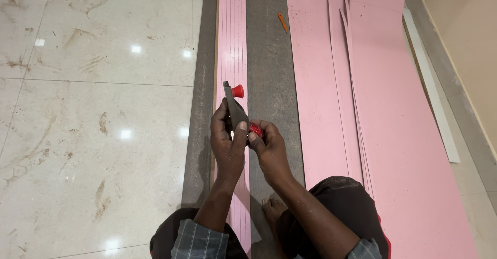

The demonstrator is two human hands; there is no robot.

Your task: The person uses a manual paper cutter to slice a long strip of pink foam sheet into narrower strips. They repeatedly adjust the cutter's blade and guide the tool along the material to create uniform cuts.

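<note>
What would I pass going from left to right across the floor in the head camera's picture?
Glossy marble floor → grey board → stack of narrow pink strips → small orange tool → large pink sheets → white strip by the beige wall.

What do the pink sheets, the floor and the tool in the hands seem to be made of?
Pink sheets: likely laminate or thin plastic, matte, lying flat with crisp cut edges.
Floor: polished stone or marble-look tile, glossy, with light reflections, veining and grout lines.
Tool: dark grey body, metal or plastic, unclear; red knob looks like plastic. Left hand holds it; right hand pinches a red part.
</note>
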